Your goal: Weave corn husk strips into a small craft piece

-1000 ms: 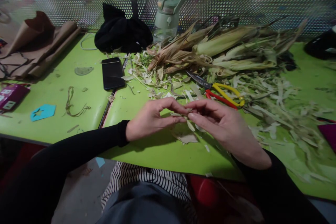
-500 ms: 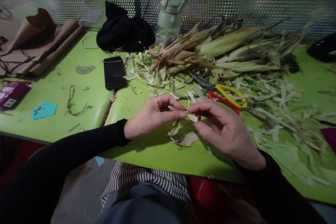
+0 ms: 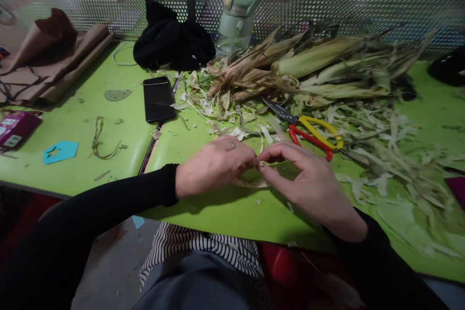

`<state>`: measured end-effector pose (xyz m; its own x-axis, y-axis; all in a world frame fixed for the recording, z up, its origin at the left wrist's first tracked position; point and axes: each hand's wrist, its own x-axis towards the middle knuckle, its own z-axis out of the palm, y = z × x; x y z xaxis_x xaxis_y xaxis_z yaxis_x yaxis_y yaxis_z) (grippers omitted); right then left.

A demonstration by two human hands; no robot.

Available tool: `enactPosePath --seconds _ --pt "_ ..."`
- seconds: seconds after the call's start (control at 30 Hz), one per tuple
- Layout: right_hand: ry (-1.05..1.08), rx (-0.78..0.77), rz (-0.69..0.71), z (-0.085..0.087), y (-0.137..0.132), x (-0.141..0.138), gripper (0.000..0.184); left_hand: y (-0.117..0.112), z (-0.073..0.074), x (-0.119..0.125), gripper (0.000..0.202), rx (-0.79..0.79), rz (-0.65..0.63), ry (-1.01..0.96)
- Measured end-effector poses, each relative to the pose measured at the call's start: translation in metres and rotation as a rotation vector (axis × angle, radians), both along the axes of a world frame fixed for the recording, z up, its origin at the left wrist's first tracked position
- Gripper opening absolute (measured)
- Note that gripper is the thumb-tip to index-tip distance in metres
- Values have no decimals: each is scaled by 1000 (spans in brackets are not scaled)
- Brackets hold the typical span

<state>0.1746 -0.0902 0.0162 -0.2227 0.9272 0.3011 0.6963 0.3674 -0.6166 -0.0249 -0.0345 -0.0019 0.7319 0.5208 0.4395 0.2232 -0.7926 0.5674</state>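
Observation:
My left hand (image 3: 221, 161), a ring on one finger, is turned knuckles up with its fingers closed on a pale strip of corn husk (image 3: 254, 183). Most of that strip is hidden under the hand; a loop of it shows below the fingertips. My right hand (image 3: 307, 179) pinches the same husk between thumb and forefinger, its tips meeting the left fingertips. Just beyond the right hand lie scissors (image 3: 312, 131) with one yellow and one red handle, blades pointing away to the left.
Corn husks (image 3: 312, 65) are heaped at the back, with torn shreds (image 3: 392, 155) spread to the right. A green bottle (image 3: 238, 19) and a black cloth bundle (image 3: 174, 41) stand behind. Left are a phone (image 3: 158, 99), brown paper (image 3: 61, 58) and a blue paper cutout (image 3: 60, 152).
My left hand has rolled over, so its back now faces up and covers the husk. Both hands stay together, and the hanging husk piece is now drawn in beneath them.

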Motion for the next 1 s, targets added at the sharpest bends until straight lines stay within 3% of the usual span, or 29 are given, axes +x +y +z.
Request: enactPosePath --seconds 0.07,0.13,0.37,0.67,0.9,1.0 --pt "-13 -38 -12 0 0 0 5 1 -2 0 12 106 -37 51" --pt "10 -89 -28 1 -1 -1 4 1 -2 0 11 88 -43 59" --pt "576 -455 -120 -1 1 -6 14 4 6 1 32 -349 -25 -132" --pt "848 -548 -149 -9 2 -16 12 1 5 5 19 -552 12 -140" --pt "902 -611 -187 -7 1 -17 15 -1 11 9 23 -1038 -175 -289" --pt "840 -553 -151 -10 0 -16 15 -2 13 9 27 -1058 -147 -281"
